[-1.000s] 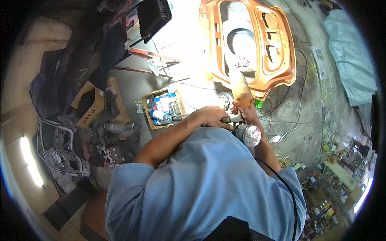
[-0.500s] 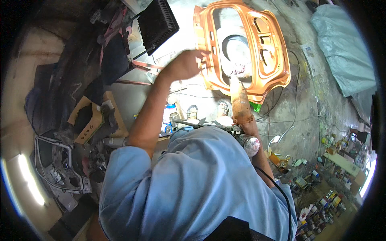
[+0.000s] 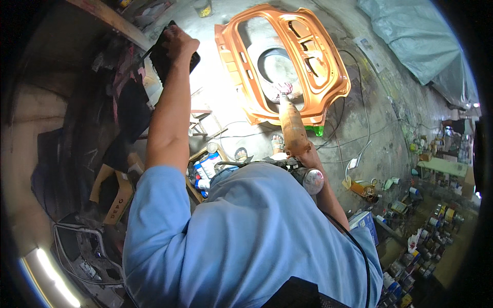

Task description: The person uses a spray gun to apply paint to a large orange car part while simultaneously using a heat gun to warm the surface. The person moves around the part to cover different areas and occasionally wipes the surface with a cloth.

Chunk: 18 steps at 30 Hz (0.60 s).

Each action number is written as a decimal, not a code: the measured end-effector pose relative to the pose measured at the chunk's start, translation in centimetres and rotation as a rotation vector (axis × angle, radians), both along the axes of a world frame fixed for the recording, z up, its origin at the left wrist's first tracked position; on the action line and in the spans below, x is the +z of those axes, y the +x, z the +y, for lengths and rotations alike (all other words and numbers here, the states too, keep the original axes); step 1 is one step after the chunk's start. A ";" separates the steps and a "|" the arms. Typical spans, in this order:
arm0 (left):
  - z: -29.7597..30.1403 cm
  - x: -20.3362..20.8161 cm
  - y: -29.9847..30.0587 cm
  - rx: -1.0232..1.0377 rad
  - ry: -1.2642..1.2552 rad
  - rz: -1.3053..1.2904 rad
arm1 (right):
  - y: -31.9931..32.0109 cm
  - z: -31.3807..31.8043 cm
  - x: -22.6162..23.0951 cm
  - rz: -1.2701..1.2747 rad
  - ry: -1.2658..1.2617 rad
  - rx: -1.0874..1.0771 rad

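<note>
My left arm stretches up and to the left, and my left hand (image 3: 179, 42) is closed on the upper edge of a black floodlight (image 3: 165, 60). On the right, my right hand (image 3: 310, 157) is closed around the base of a long, paint-stained orange-brown cylinder (image 3: 292, 127), its fingers partly hidden. A crumpled pinkish-white piece (image 3: 284, 91) shows at the cylinder's narrow far end. Beyond it lies an orange car door-like panel (image 3: 287, 31) with large openings, brightly lit. A round speckled metal end (image 3: 313, 181) sits just below my right hand.
A black cable (image 3: 354, 237) crosses my right arm. Cans fill a wooden box (image 3: 222, 152) by my left side. A cardboard box (image 3: 120, 197) and a door frame (image 3: 82, 228) lie left. Several cans and bottles (image 3: 411, 262) stand right, and a grey-green sheet (image 3: 411, 36) hangs behind.
My left hand has moved up and left from beside the orange panel onto the floodlight. The view has shifted. My right hand still holds the cylinder.
</note>
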State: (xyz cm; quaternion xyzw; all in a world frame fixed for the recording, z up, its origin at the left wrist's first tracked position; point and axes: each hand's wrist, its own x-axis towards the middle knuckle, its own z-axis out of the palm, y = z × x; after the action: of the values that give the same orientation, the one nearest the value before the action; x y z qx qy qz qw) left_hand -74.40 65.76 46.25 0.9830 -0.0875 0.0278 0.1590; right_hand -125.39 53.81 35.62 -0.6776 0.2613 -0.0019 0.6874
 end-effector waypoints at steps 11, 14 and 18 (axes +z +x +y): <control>3.8 0.2 3.2 -0.006 -0.060 0.224 | -0.2 -0.7 0.1 -0.005 -0.004 0.024; 5.9 -0.2 4.1 -0.003 -0.288 0.162 | -0.1 -0.7 0.2 -0.005 -0.012 0.034; 8.6 -0.6 5.5 -0.007 -0.477 0.224 | -0.2 -0.8 0.1 0.012 -0.013 0.036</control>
State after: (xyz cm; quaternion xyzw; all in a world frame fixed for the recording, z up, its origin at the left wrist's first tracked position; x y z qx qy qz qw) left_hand -68.90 74.36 45.70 0.9144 -0.0639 -0.0619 0.3948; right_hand -125.58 52.99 35.70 -0.6868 0.2532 0.0129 0.6812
